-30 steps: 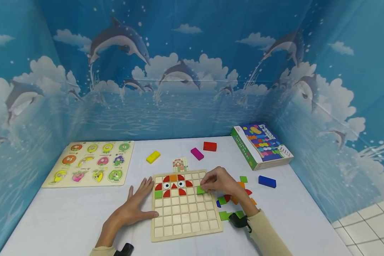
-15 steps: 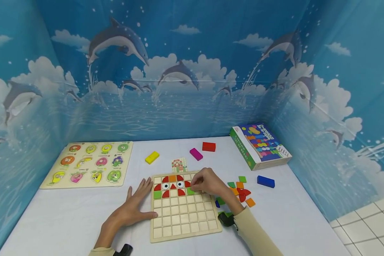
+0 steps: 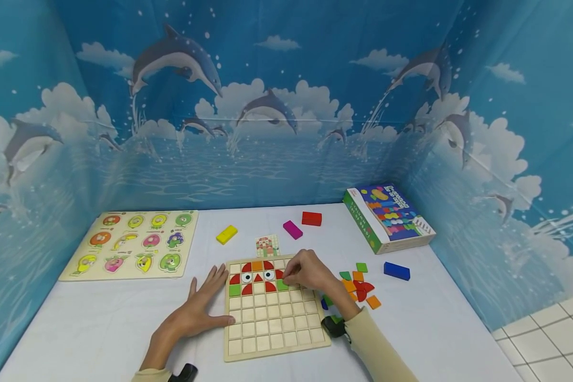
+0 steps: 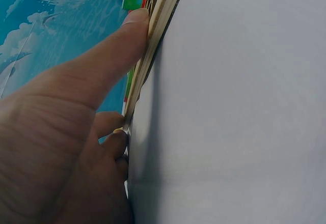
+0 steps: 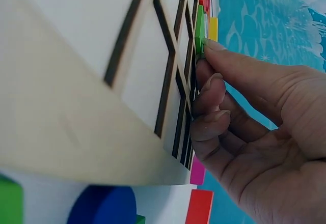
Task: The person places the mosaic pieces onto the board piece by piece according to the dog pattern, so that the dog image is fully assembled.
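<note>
A wooden grid board (image 3: pixel 273 324) lies on the white table, with red, orange and green tiles and two eye tiles filling its top rows. My right hand (image 3: pixel 303 270) reaches over the board's upper right with curled fingers and pinches a green square tile (image 3: pixel 281 285) down in a cell beside the red pieces. In the right wrist view the index fingertip (image 5: pixel 214 46) sits on that green tile (image 5: pixel 199 30). My left hand (image 3: pixel 198 307) lies flat on the table at the board's left side, its thumb (image 4: pixel 127 30) pressed against the board's edge (image 4: pixel 163 10).
Loose coloured tiles (image 3: pixel 360 286) lie right of the board, and a blue block (image 3: pixel 396 270) lies beyond them. A pattern card (image 3: pixel 267 245), yellow (image 3: pixel 227 234), magenta (image 3: pixel 293 229) and red (image 3: pixel 312 218) blocks lie behind the board. A fruit puzzle (image 3: pixel 133 244) sits at the left, a game box (image 3: pixel 387 217) at the right.
My right hand carried the green tile leftward from the board's right edge to a cell beside the red pieces and lowered it there. The left hand has stayed put.
</note>
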`<state>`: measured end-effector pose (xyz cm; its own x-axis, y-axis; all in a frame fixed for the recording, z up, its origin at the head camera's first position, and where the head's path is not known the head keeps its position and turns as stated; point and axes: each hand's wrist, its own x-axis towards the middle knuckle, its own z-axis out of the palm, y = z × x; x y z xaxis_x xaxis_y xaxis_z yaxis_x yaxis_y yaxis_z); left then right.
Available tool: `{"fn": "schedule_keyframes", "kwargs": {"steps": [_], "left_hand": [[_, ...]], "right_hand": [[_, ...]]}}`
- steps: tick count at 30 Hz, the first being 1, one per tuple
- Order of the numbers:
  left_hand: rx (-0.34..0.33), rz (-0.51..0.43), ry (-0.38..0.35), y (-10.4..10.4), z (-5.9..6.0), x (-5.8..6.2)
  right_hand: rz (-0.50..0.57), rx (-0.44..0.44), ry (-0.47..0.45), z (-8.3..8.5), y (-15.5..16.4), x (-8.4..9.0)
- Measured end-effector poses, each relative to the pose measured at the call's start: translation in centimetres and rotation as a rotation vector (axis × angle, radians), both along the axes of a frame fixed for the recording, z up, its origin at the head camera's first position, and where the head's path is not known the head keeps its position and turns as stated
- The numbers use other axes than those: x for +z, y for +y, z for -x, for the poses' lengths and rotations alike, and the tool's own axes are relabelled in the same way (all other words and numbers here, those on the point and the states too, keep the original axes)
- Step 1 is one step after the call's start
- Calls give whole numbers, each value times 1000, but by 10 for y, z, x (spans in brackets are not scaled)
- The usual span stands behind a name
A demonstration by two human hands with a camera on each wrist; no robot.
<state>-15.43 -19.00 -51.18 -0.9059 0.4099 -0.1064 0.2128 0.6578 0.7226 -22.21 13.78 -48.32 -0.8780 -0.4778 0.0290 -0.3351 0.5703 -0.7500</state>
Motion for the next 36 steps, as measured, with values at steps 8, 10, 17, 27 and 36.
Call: {"fn": "schedule_keyframes", "kwargs": {"steps": [8,10,17,27,36], "left_hand": [[3,0,-6,1,0,0],[4,0,-7,0,0,0],[5,-2,-9,0,0,0],[-3,3,7,1,2,1],[-7,10,10,-1,1,-2]], "right_hand": [[1,31,-2,1,2,0],[3,58,3,2,6,0],[34,94,18,7,41,7],[-12,8,4,16,106,12],[-45,-118,-13,18,161,6]]}}
